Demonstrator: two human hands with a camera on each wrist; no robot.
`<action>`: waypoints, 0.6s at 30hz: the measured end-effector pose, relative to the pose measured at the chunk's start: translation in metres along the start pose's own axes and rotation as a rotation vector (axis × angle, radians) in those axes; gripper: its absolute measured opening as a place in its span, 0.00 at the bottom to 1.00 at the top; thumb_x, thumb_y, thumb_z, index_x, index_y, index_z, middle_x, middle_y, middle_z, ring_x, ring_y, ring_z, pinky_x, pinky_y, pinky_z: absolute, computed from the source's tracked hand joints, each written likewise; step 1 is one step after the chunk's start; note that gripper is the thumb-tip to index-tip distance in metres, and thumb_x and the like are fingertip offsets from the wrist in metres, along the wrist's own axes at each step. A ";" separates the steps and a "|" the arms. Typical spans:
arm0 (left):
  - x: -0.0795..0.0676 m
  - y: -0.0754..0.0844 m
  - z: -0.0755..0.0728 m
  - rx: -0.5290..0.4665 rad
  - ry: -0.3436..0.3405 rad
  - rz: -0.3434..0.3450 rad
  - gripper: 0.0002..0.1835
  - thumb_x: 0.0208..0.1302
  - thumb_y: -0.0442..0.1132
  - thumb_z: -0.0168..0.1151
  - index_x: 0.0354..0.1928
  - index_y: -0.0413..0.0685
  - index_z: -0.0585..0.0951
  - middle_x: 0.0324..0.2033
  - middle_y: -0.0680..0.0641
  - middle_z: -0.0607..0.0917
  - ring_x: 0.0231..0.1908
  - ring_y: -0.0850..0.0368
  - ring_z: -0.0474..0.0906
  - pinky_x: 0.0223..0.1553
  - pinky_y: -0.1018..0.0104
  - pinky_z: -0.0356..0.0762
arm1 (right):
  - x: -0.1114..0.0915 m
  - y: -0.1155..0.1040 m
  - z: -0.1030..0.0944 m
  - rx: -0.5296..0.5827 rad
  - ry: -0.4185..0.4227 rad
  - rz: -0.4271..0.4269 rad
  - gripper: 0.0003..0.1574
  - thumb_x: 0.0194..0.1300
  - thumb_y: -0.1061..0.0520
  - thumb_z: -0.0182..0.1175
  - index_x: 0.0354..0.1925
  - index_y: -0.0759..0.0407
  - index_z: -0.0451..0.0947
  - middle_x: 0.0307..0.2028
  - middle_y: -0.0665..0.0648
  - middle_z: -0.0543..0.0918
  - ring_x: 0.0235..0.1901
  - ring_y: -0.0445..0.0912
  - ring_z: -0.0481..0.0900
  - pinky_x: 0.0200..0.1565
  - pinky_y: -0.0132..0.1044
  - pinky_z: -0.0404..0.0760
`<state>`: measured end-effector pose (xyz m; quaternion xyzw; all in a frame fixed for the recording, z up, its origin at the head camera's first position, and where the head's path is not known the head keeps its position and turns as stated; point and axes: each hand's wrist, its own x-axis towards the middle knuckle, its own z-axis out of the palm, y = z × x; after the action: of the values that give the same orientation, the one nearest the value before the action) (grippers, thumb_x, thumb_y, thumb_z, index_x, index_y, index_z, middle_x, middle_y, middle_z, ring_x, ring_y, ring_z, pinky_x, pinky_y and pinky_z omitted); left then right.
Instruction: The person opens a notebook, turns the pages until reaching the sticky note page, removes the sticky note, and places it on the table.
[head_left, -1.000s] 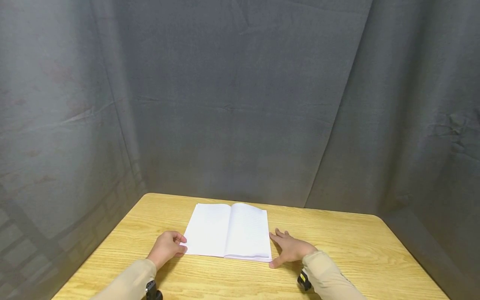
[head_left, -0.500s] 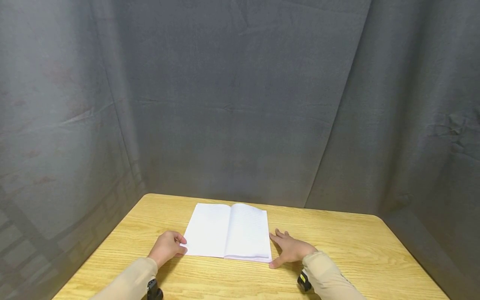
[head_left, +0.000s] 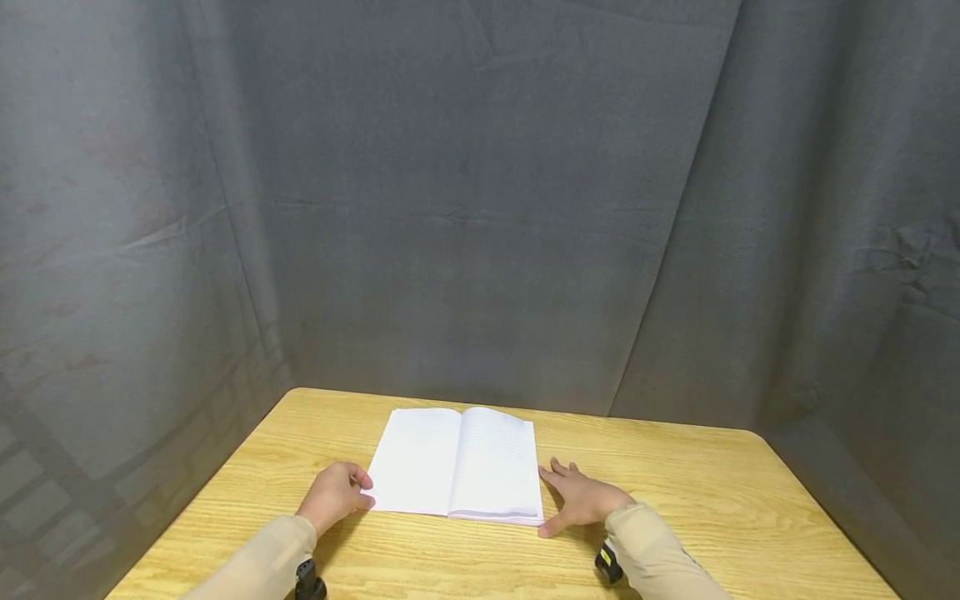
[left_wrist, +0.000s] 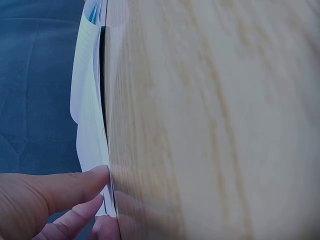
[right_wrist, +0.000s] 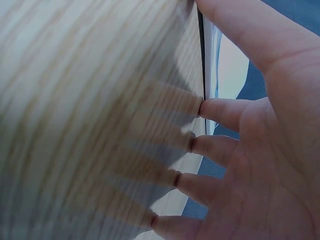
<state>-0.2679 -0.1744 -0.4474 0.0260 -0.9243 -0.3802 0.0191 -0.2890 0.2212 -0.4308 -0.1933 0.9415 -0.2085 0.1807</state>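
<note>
An open notebook [head_left: 491, 462] with white lined pages lies flat on the wooden table, its right-hand pages slightly arched near the fold. At its lower left corner is my left hand [head_left: 335, 497], fingers slightly bent. In the left wrist view, the thumb [left_wrist: 87, 187] touches the notebook's edge, and other fingertips [left_wrist: 105, 229] rest against the tabletop. My right hand [head_left: 582, 498] lies along the notebook's right edge with fingers spread. In the right wrist view, its fingertips [right_wrist: 212, 106] stand on the table beside the dark cover edge.
The wooden table [head_left: 720, 508] has rounded far corners. A grey curtain [head_left: 465, 208] hangs behind it and along both sides. Both wrists wear small black devices, one on the left [head_left: 307, 581] and one on the right [head_left: 608, 563], below beige sleeves.
</note>
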 end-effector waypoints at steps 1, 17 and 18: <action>0.000 0.000 0.000 0.001 0.001 0.002 0.11 0.45 0.29 0.73 0.30 0.41 0.80 0.26 0.49 0.74 0.29 0.54 0.69 0.31 0.65 0.67 | 0.000 0.000 0.000 0.002 0.000 -0.001 0.67 0.47 0.36 0.73 0.74 0.61 0.52 0.74 0.71 0.47 0.70 0.74 0.42 0.60 0.76 0.52; 0.000 -0.003 -0.002 -0.018 -0.008 -0.001 0.10 0.45 0.30 0.73 0.30 0.41 0.81 0.27 0.49 0.78 0.30 0.55 0.71 0.32 0.64 0.70 | 0.000 0.000 -0.001 -0.021 -0.002 -0.007 0.66 0.48 0.35 0.72 0.74 0.61 0.52 0.74 0.70 0.47 0.70 0.75 0.43 0.60 0.75 0.53; 0.001 -0.003 -0.002 -0.026 -0.011 -0.006 0.10 0.46 0.30 0.73 0.30 0.41 0.81 0.27 0.49 0.78 0.30 0.55 0.71 0.31 0.64 0.70 | 0.000 0.000 -0.001 -0.019 -0.003 -0.005 0.66 0.48 0.36 0.72 0.74 0.61 0.52 0.74 0.70 0.47 0.70 0.75 0.42 0.60 0.75 0.53</action>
<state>-0.2685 -0.1782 -0.4478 0.0264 -0.9194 -0.3922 0.0135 -0.2892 0.2209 -0.4302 -0.1978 0.9427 -0.1998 0.1795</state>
